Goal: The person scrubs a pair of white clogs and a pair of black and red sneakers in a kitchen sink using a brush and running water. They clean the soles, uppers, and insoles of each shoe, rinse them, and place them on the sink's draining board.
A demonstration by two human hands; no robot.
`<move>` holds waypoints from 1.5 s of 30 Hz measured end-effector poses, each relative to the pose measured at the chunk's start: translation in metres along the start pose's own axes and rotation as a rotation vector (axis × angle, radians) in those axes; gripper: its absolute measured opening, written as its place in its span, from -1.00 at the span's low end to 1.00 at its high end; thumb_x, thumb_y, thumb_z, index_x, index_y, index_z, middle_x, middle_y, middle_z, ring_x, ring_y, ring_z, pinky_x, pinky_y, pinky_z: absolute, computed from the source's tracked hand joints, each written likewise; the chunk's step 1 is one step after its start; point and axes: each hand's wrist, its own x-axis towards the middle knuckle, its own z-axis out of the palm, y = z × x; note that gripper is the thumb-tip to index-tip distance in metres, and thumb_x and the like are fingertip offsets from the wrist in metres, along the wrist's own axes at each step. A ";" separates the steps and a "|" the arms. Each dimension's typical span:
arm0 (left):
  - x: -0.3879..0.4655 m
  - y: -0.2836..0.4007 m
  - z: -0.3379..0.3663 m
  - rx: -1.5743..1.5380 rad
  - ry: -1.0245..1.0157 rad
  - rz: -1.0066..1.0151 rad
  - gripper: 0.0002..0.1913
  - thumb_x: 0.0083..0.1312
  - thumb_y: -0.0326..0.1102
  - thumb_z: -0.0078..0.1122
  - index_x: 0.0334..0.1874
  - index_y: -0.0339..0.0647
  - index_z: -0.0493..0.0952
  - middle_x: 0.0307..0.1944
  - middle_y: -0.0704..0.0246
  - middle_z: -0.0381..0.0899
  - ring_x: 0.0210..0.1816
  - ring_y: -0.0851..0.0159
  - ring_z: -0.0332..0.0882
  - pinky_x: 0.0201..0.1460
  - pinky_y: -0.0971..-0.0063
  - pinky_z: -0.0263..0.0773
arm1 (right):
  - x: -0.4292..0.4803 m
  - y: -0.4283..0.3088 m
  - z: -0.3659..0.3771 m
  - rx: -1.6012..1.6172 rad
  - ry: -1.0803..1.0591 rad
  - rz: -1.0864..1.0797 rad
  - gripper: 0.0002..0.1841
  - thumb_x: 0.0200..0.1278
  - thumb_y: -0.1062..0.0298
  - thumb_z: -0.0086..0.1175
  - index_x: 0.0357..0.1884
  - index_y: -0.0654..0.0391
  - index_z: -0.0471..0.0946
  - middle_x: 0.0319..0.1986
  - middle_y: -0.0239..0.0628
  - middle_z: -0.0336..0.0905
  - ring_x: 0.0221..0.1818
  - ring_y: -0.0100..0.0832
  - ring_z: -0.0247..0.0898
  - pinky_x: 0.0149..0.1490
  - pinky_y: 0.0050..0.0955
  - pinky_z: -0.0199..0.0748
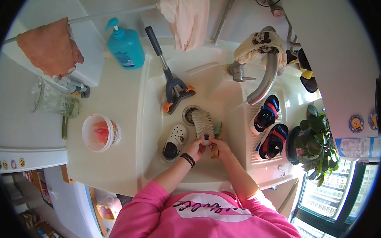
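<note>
A white clog [203, 122] is between both hands over the sink [192, 175], its grey ridged sole turned up. My left hand [194, 149] grips its near end from the left, a dark beaded bracelet on the wrist. My right hand [221, 147] grips the same end from the right. Under the right hand shows a yellowish-brown piece [214, 153], perhaps a brush handle; I cannot tell whether it is held. Something green [218, 128] lies partly hidden beside the clog. The matching white clog [175, 141] sits upright in the basin to the left.
A steel faucet [266, 85] runs a thin stream from the right. Behind the drain [188, 115] leans a grey-handled tool [173, 85]. Dark blue and red sandals [269, 125] stand on the ribbed ledge. Leftward are a white tub [95, 144] and a blue pump bottle [126, 50].
</note>
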 end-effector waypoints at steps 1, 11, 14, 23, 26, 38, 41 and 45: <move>0.000 -0.002 0.000 0.003 0.032 0.003 -0.84 0.28 -0.25 0.33 -0.20 -0.07 0.54 -0.33 0.53 0.55 -0.29 0.46 0.46 -0.19 0.58 0.38 | -0.001 0.001 0.001 0.040 -0.013 0.025 -0.72 0.10 0.40 0.38 -0.24 0.14 0.48 -0.40 -0.35 0.52 -0.49 -0.50 0.44 -0.49 -0.58 0.43; -0.003 -0.001 0.005 0.097 -0.032 0.149 -0.75 0.26 -0.32 0.33 -0.07 -0.13 0.50 -0.25 0.50 0.57 -0.26 0.49 0.43 -0.14 0.58 0.31 | 0.004 0.002 0.005 0.209 -0.081 -0.005 -0.77 0.15 0.43 0.31 -0.22 0.10 0.47 -0.40 -0.37 0.50 -0.49 -0.50 0.37 -0.46 -0.57 0.34; -0.005 0.006 0.006 0.059 -0.129 0.142 -0.76 0.26 -0.27 0.34 -0.08 -0.10 0.53 -0.26 0.54 0.55 -0.30 0.53 0.39 -0.18 0.62 0.29 | 0.003 -0.001 0.006 0.231 -0.145 -0.032 -0.77 0.19 0.38 0.28 -0.18 0.09 0.46 -0.39 -0.39 0.50 -0.52 -0.51 0.34 -0.48 -0.56 0.32; 0.004 -0.002 0.005 0.003 -0.109 0.160 -0.77 0.33 -0.28 0.22 0.00 -0.11 0.50 -0.14 0.46 0.63 -0.16 0.44 0.55 -0.16 0.58 0.35 | -0.003 -0.003 0.018 0.179 -0.180 -0.005 -0.73 0.21 0.32 0.27 -0.13 0.09 0.44 -0.37 -0.39 0.49 -0.53 -0.51 0.33 -0.51 -0.59 0.30; 0.005 -0.004 0.002 0.022 -0.020 0.215 -0.71 0.27 -0.36 0.29 0.00 -0.13 0.48 -0.15 0.46 0.61 -0.15 0.43 0.54 -0.11 0.57 0.36 | -0.004 -0.005 0.028 0.022 -0.073 -0.056 -0.68 0.21 0.24 0.28 -0.10 0.11 0.44 -0.36 -0.38 0.50 -0.50 -0.51 0.36 -0.52 -0.57 0.30; 0.006 0.009 0.001 0.056 -0.124 0.211 -0.55 0.17 -0.39 0.39 0.08 -0.24 0.42 -0.07 0.41 0.56 -0.04 0.39 0.50 0.14 0.47 0.30 | 0.005 -0.015 0.042 -0.150 0.102 -0.271 -0.52 0.14 0.05 0.35 -0.19 0.22 0.39 -0.48 -0.35 0.44 -0.56 -0.48 0.36 -0.55 -0.50 0.32; 0.005 0.010 0.005 0.057 -0.113 0.242 -0.54 0.19 -0.33 0.41 0.09 -0.20 0.42 -0.05 0.40 0.55 -0.04 0.38 0.48 0.14 0.46 0.29 | 0.000 -0.016 0.040 -0.171 0.025 -0.261 -0.57 0.21 0.10 0.30 -0.13 0.19 0.40 -0.44 -0.36 0.46 -0.53 -0.48 0.37 -0.53 -0.49 0.32; 0.014 0.013 0.009 0.114 0.016 0.145 -0.61 0.19 -0.21 0.42 0.02 -0.05 0.49 -0.11 0.51 0.58 -0.14 0.44 0.49 -0.02 0.47 0.31 | -0.003 -0.014 0.037 -0.288 0.090 -0.287 -0.57 0.23 0.14 0.28 -0.06 0.20 0.38 -0.38 -0.29 0.49 -0.51 -0.47 0.41 -0.54 -0.50 0.35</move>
